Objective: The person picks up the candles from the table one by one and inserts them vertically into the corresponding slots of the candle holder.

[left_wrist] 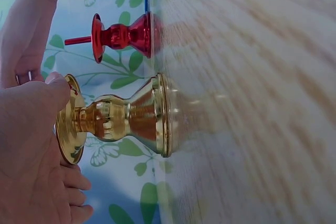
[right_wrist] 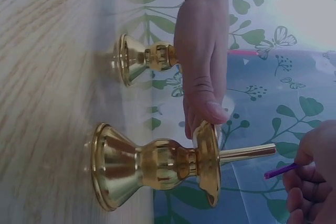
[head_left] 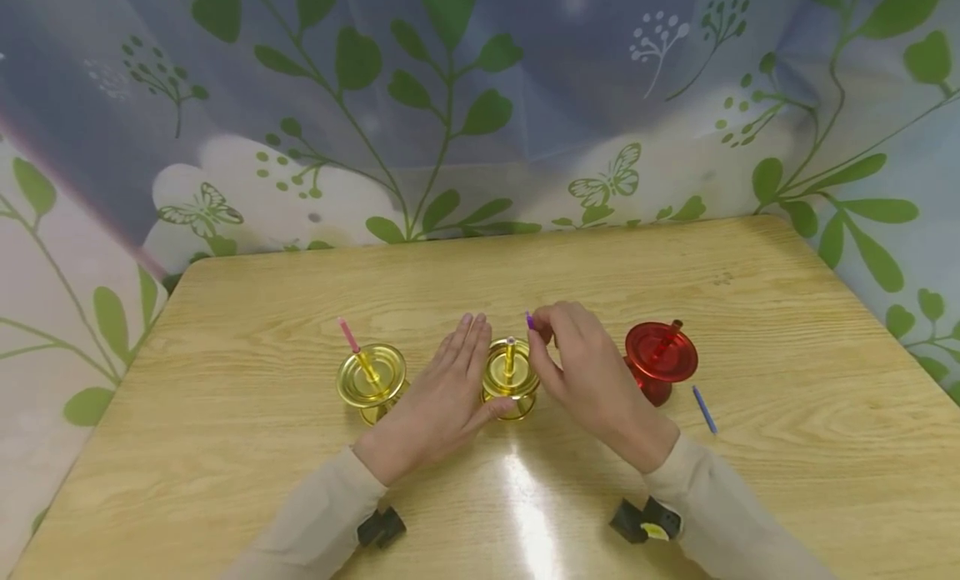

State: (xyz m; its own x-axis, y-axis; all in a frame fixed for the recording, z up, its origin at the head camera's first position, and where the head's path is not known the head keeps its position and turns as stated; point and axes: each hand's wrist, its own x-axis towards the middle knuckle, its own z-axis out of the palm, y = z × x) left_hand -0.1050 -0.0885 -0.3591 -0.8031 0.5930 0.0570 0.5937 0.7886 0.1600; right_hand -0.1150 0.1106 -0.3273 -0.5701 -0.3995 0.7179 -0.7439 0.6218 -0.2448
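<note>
My left hand (head_left: 450,388) lies along the left side of the middle gold candlestick (right_wrist: 168,163), fingers straight and thumb at the rim of its dish. This candlestick stands upright on the table, its thin gold tube (head_left: 510,359) rising from the dish. On its right, my right hand (head_left: 588,367) pinches a thin purple candle (right_wrist: 281,170) between thumb and fingertips. The candle's end sits a little above and apart from the tube's top. Just left of my left hand, another gold candlestick (head_left: 372,376) carries a pink candle (head_left: 348,336), which leans to the left.
A red candlestick (head_left: 660,352) stands to the right, beyond my right hand. A blue candle (head_left: 704,409) lies on the wooden table (head_left: 787,330) beside it. Behind the table's far edge hangs a leaf-patterned cloth (head_left: 525,105).
</note>
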